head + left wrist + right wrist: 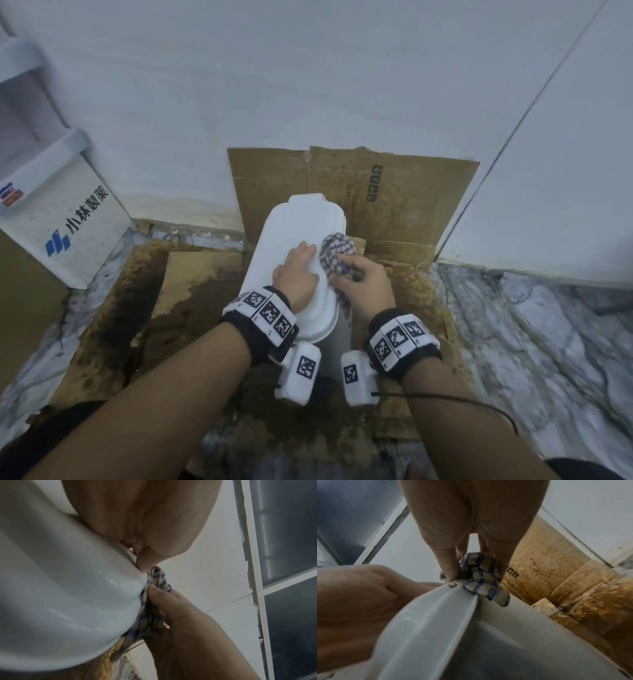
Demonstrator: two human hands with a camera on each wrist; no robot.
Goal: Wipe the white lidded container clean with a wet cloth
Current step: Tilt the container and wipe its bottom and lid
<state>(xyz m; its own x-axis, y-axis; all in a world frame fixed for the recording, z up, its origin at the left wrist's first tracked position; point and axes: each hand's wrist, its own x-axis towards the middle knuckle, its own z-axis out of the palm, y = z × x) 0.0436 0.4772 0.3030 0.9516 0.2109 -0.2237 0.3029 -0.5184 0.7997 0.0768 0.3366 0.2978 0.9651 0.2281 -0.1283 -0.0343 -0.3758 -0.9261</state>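
The white lidded container [294, 226] stands on wet cardboard in the middle of the head view. My left hand [297, 272] lies flat on its lid with straight fingers. My right hand [359, 277] grips a bunched blue-and-white checked cloth [337, 251] against the lid's right edge. In the left wrist view the cloth [154, 609] is pressed to the shiny container [68, 595] side, with the right hand's thumb on it. The right wrist view shows the cloth [479, 577] pinched over the lid rim [467, 605].
Stained brown cardboard [404, 205] lines the floor and leans on the white wall [308, 85] behind. A white box with blue print [65, 226] stands at the left. Marbled floor [548, 342] lies to the right.
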